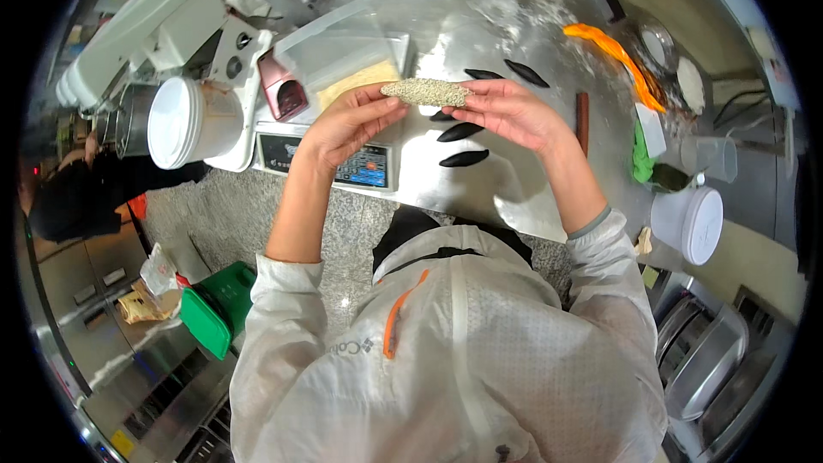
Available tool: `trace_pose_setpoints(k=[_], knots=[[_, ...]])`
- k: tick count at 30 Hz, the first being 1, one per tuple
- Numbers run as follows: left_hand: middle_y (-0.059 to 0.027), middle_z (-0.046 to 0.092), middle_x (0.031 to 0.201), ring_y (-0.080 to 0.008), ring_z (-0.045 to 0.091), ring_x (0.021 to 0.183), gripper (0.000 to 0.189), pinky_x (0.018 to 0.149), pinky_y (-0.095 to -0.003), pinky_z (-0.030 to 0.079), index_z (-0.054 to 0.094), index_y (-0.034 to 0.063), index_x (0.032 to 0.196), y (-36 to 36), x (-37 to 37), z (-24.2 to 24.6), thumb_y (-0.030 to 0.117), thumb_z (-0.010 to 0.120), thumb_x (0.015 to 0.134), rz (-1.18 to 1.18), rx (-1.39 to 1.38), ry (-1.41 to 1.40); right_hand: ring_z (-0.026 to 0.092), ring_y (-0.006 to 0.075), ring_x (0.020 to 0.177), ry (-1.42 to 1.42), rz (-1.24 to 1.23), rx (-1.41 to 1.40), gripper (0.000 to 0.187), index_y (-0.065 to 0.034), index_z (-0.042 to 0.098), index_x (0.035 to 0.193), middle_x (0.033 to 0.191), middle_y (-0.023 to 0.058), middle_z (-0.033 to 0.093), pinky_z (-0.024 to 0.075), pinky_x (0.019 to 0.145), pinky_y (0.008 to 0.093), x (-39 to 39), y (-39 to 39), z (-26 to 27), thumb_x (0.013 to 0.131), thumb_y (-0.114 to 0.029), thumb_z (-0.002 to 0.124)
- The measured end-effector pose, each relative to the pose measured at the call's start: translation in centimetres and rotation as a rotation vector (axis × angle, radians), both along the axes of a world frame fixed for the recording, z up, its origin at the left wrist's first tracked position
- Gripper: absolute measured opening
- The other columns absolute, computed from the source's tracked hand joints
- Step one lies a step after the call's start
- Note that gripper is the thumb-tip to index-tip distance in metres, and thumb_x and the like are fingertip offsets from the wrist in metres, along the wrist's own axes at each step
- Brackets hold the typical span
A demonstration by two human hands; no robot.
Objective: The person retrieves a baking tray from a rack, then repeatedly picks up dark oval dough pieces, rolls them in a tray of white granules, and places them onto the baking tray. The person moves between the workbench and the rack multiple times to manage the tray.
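Note:
Between my two hands is a spindle-shaped piece (427, 92) coated all over in pale seeds or crumbs. My left hand (360, 119) pinches its left tip, and my right hand (505, 109) grips the right tip. Several black spindle-shaped pieces of what looks like dough (464, 159) lie on the metal table (533, 186), some below and some behind my right hand. Behind my left hand is a clear plastic container (334, 35) with pale grains (366, 77) inside. A digital scale (363, 166) with a keypad sits under my left hand.
White lidded tubs (196, 122) stand beside a white stand mixer (154, 32) at left. A brown stick (582, 122), an orange bag (617, 54), a clear measuring cup (714, 157) and a white bucket (685, 225) are at right. A green bin (218, 308) stands lower left; another person (83, 196) is far left.

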State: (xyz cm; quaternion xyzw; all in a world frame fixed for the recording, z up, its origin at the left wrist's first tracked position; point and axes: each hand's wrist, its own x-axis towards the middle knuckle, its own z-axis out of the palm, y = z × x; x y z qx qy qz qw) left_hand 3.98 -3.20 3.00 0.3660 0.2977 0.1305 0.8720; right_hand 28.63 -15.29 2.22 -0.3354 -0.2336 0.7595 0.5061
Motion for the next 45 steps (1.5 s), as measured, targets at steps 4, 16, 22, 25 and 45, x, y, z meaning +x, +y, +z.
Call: trace_pose_setpoints(k=[4,16,22,25,45], knots=[[-0.0151,0.061,0.113,-0.0217,0.060,0.106,0.032,0.098,-0.0302,0.048,0.054,-0.0073,0.118,-2.1,4.7,-1.8,0.010,0.059,0.092,-0.045,-0.113,0.034,0.056,0.0298,0.115,0.139,-0.182,0.029,0.040,0.0158,0.047,0.124,0.123,0.0248,0.055,0.0429,0.105,0.0359,2.8,-5.9,-1.1,0.095,-0.011,0.052],[-0.0211,0.054,0.123,-0.0264,0.054,0.115,0.038,0.104,-0.0370,0.042,0.048,-0.0133,0.121,-19.7,20.1,-5.8,0.017,0.049,0.098,-0.936,-0.064,0.028,0.055,0.0303,0.116,0.299,-1.210,-0.072,0.038,0.0139,0.049,0.121,0.123,0.0233,0.054,0.0434,0.104,0.0371,-2.9,-35.2,-6.1,0.098,-0.017,0.048],[-0.0198,0.057,0.121,-0.0249,0.056,0.112,0.037,0.102,-0.0375,0.044,0.050,-0.0112,0.122,-36.7,23.4,-6.5,0.017,0.049,0.098,-1.439,-0.046,0.053,0.052,0.0291,0.120,0.320,-1.667,0.039,0.044,0.0148,0.044,0.126,0.130,0.0217,0.049,0.0420,0.106,0.0372,-12.3,-49.5,-7.2,0.100,-0.020,0.044],[-0.0190,0.059,0.118,-0.0238,0.058,0.109,0.036,0.100,-0.0362,0.046,0.052,-0.0106,0.120,-46.4,24.4,-7.8,0.018,0.048,0.099,-1.637,-0.037,0.063,0.053,0.0291,0.118,0.356,-1.875,-0.023,0.042,0.0129,0.044,0.128,0.129,0.0217,0.050,0.0432,0.104,0.0370,-15.8,-56.0,-8.3,0.100,-0.019,0.044],[-0.0141,0.060,0.112,-0.0195,0.059,0.099,0.045,0.091,-0.0312,0.050,0.055,-0.0073,0.117,-112.1,17.6,-35.1,0.032,0.041,0.101,-2.446,0.591,0.086,0.061,0.0220,0.100,0.469,-2.889,-0.383,0.036,0.0087,0.050,0.117,0.114,0.0167,0.057,0.0493,0.093,0.0318,-28.7,-99.8,-34.3,0.101,-0.023,0.041]])
